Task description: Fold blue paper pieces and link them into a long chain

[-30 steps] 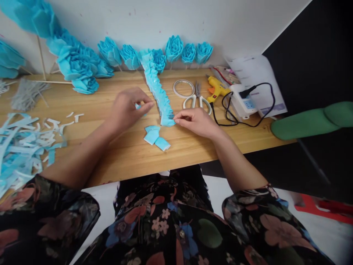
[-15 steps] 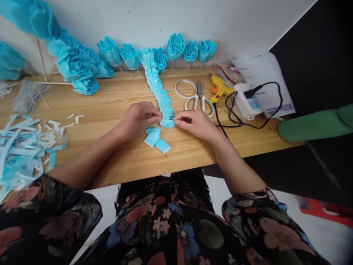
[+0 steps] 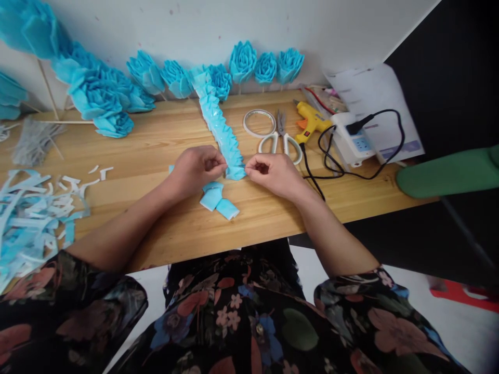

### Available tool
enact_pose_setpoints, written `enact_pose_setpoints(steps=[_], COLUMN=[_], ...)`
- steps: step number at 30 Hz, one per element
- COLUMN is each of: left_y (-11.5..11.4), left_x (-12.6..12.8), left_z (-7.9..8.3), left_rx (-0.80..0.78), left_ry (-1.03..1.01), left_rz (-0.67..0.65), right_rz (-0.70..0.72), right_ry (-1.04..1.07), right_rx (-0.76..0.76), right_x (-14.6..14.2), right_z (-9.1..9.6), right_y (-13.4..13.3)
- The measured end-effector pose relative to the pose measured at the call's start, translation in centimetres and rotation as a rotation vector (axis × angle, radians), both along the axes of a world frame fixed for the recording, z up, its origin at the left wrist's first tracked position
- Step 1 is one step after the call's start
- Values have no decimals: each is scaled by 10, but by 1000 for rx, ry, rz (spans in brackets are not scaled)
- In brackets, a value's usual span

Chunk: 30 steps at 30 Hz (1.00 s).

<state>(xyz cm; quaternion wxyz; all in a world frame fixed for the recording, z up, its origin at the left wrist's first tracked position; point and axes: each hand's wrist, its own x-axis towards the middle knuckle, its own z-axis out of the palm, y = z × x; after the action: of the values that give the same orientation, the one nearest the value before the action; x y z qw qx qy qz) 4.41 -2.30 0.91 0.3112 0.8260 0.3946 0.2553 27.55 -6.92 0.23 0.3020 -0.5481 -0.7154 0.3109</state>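
A long strip of overlapping light blue paper petals (image 3: pixel 219 124) runs from the back wall down the wooden table (image 3: pixel 156 150) toward me. My left hand (image 3: pixel 197 169) and my right hand (image 3: pixel 273 174) both pinch its near end, one on each side, fingers closed. Just in front of my hands lie a few loose folded blue paper pieces (image 3: pixel 218 200).
Blue paper roses (image 3: pixel 241 62) line the back wall, larger ones (image 3: pixel 97 93) at the left. Paper scraps (image 3: pixel 27 213) pile at the left edge. A tape ring (image 3: pixel 259 122), scissors (image 3: pixel 281 137), a yellow glue gun (image 3: pixel 312 122), a power strip (image 3: pixel 353 145) with black cable, papers and a green object (image 3: pixel 448 174) fill the right.
My left hand has moved right from the table to the strip's near end and closed on it. My right hand has stayed pinched on the end.
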Motion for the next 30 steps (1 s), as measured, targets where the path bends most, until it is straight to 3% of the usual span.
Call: enact_pose_setpoints(steps=[20,30], left_y=[4,4], left_x=[3,5], left_z=[-7,-15], left_rx=[108,198], left_ry=[206,230], left_rz=[36,29], right_rz=[-16,-1], right_ry=[-204,-153], right_rx=[100,380], right_x=[-7,-3], right_z=[0,1], right_y=[-1,-11])
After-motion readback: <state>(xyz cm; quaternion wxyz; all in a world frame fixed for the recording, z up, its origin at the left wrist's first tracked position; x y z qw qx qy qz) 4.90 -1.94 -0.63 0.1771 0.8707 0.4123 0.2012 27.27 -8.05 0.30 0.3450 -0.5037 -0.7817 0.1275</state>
